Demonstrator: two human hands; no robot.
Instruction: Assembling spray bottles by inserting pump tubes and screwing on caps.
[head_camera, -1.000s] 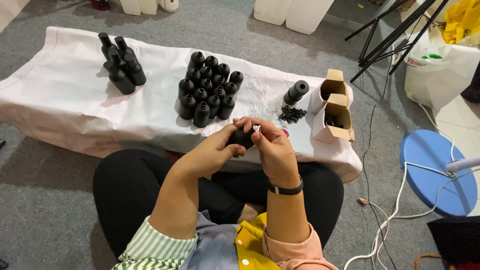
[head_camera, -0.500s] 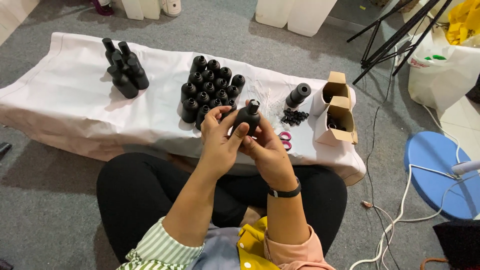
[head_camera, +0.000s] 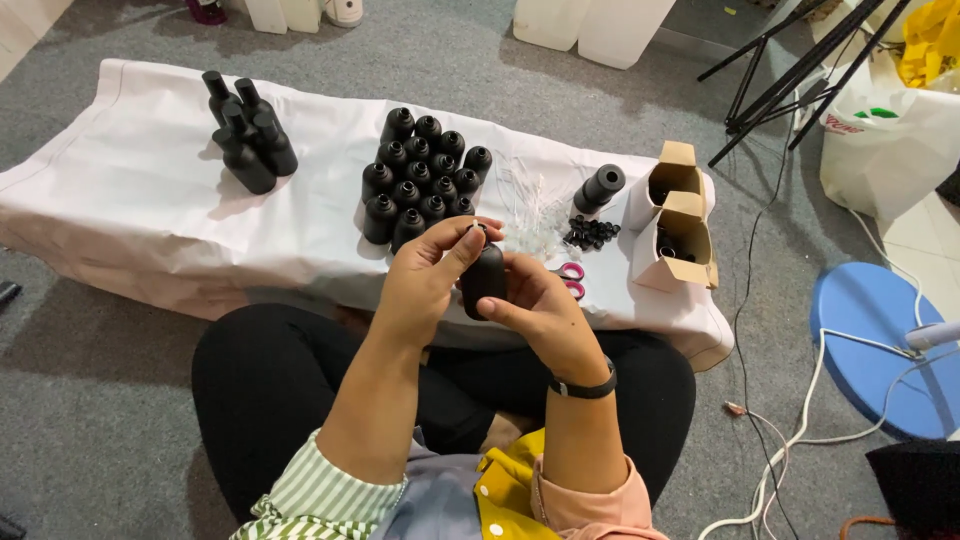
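Note:
A small black bottle (head_camera: 484, 281) is held upright in front of my chest. My right hand (head_camera: 535, 312) grips its body from below and the right. My left hand (head_camera: 430, 275) pinches the bottle's top with thumb and fingers. Just beyond my hands, a cluster of several uncapped black bottles (head_camera: 418, 180) stands on the white-covered low table (head_camera: 140, 210). A second group of capped black bottles (head_camera: 247, 135) stands at the table's far left.
A black tube (head_camera: 600, 187), a heap of small black caps (head_camera: 590, 233), pink-handled scissors (head_camera: 570, 275) and two open cardboard boxes (head_camera: 675, 215) lie at the table's right. A blue round stool (head_camera: 870, 345), white cables, tripod legs and a white bag stand on the grey floor to the right.
My hands have lifted the bottle from my lap toward the table edge and turned it upright. My left fingers now sit on its top.

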